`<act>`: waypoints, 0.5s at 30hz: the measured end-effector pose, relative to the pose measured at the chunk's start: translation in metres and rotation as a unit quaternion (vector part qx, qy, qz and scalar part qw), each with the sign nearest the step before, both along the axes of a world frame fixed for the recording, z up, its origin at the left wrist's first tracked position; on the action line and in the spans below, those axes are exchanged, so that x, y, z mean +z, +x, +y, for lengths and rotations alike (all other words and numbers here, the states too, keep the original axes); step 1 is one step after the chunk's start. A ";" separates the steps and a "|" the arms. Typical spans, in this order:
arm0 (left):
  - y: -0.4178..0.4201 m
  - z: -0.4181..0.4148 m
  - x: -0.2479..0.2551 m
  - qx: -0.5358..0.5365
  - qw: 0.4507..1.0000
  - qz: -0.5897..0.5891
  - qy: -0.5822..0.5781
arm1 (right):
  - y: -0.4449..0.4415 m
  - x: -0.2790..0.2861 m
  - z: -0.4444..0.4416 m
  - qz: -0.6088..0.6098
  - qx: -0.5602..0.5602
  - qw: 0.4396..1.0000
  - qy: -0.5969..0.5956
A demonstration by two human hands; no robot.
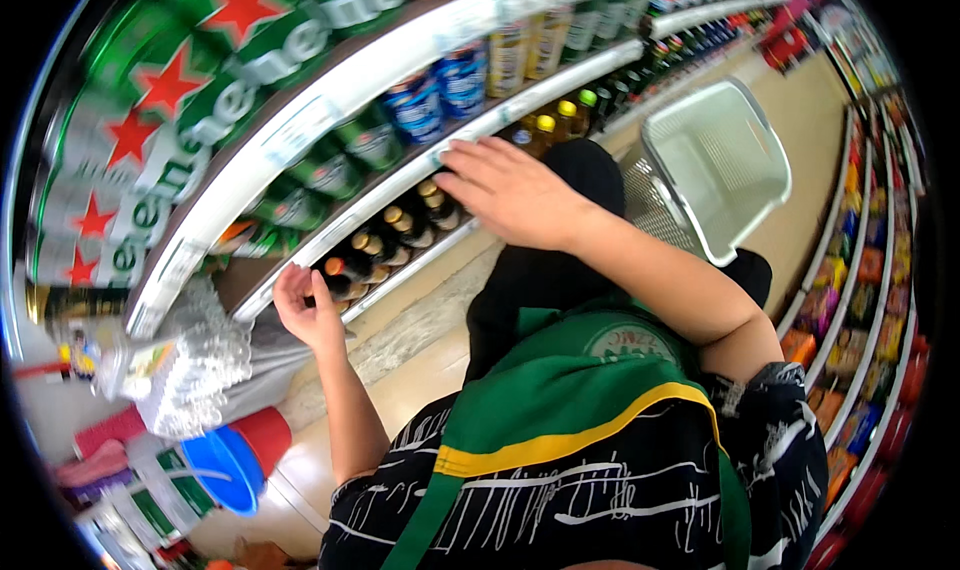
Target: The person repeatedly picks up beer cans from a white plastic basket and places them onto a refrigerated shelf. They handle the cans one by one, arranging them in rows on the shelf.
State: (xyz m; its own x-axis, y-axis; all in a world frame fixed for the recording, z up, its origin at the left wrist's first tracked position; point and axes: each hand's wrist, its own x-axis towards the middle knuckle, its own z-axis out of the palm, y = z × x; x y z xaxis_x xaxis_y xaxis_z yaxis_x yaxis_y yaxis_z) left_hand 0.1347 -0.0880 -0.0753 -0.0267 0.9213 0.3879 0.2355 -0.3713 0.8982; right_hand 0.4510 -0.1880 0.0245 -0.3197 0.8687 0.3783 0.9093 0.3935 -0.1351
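My left hand (306, 307) is at the near end of a white shelf rail (360, 204), its fingers curled and its thumb apart, with nothing visible in it. Close to its fingertips is a dark bottle with a red cap (335, 266). My right hand (510, 195) lies palm down farther along the same rail, fingers extended and holding nothing. Between the hands, several dark bottles with gold caps (397, 221) stand on the bottom shelf. Green Heineken cans (330, 172) and blue cans (435, 97) fill the shelf above.
A pale plastic basket (720, 165) stands on the aisle floor beyond my knees. Larger Heineken packs (187, 82) line the upper shelf. Shelves of colourful packets (847, 352) run along the right. At lower left are a blue basin (223, 471), a red bucket (264, 435) and clear plasticware (195, 367).
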 end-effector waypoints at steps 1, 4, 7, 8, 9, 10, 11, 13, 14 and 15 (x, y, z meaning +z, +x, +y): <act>0.016 -0.007 0.004 -0.042 0.999 -0.022 -0.027 | 0.019 0.004 -0.017 0.010 -0.035 0.999 0.011; 0.073 -0.018 0.014 -0.174 0.984 -0.001 -0.038 | 0.084 0.002 -0.070 0.064 -0.146 0.987 0.002; 0.151 -0.030 0.032 -0.307 0.945 -0.039 -0.104 | 0.139 0.001 -0.127 0.072 -0.294 0.953 0.024; 0.179 -0.035 0.038 -0.344 0.932 -0.038 -0.112 | 0.158 0.000 -0.145 0.074 -0.332 0.940 -0.001; 0.207 -0.040 0.045 -0.381 0.916 -0.033 -0.118 | 0.175 -0.003 -0.162 0.080 -0.370 0.925 -0.024; 0.235 -0.046 0.056 -0.433 0.894 -0.009 -0.115 | 0.189 -0.007 -0.179 0.080 -0.401 0.911 -0.061; 0.263 -0.051 0.062 -0.469 0.876 0.029 -0.105 | 0.202 -0.013 -0.194 0.082 -0.430 0.894 -0.098; 0.319 -0.064 0.071 -0.545 0.829 0.079 -0.099 | 0.224 -0.031 -0.217 0.082 -0.467 0.865 -0.165; 0.347 -0.072 0.074 -0.581 0.803 0.110 -0.076 | 0.232 -0.045 -0.225 0.080 -0.476 0.853 -0.197; 0.376 -0.080 0.074 -0.615 0.774 0.141 -0.054 | 0.239 -0.057 -0.233 0.079 -0.484 0.841 -0.231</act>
State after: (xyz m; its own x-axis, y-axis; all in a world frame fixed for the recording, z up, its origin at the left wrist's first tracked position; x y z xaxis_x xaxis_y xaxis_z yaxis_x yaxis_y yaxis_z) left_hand 0.5103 -0.1678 -0.0013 0.9678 0.2104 0.1382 -0.0448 -0.3966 0.9169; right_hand 0.6899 -0.4214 -0.0326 0.6430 0.7593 -0.1000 0.7302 -0.6472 -0.2190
